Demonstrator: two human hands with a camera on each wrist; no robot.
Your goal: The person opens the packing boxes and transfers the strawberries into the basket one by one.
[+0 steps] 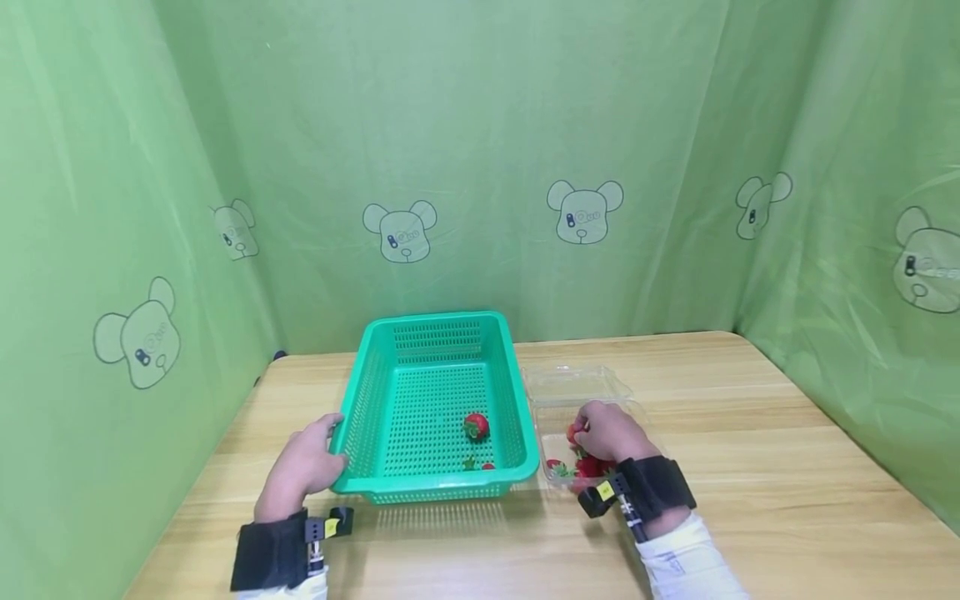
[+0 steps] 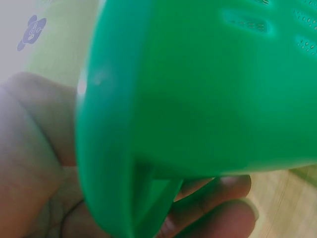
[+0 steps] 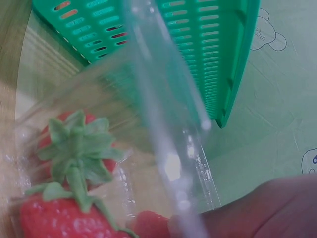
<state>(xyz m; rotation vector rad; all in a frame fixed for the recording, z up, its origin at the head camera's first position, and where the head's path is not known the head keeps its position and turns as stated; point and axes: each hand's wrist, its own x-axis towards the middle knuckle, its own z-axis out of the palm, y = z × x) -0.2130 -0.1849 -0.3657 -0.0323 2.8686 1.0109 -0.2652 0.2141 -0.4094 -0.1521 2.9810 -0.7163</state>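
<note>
A green plastic basket (image 1: 446,481) stands on the table with a strawberry (image 1: 476,426) and smaller red and green bits near its front right. At its left side my left hand (image 1: 309,457) grips the rim, fingers curled beneath the edge (image 2: 111,124) in the left wrist view. To the right lies a clear plastic box (image 1: 551,425) with several strawberries (image 1: 588,467) inside. My right hand (image 1: 611,432) reaches into it and pinches a strawberry (image 1: 572,433) between thumb and fingers. The right wrist view shows a leafy strawberry (image 3: 77,148) through the clear wall.
The box's clear lid (image 1: 577,383) is folded back behind it. The wooden table (image 1: 750,442) extends to both sides. Green curtains (image 1: 480,150) with bear drawings enclose the back and sides.
</note>
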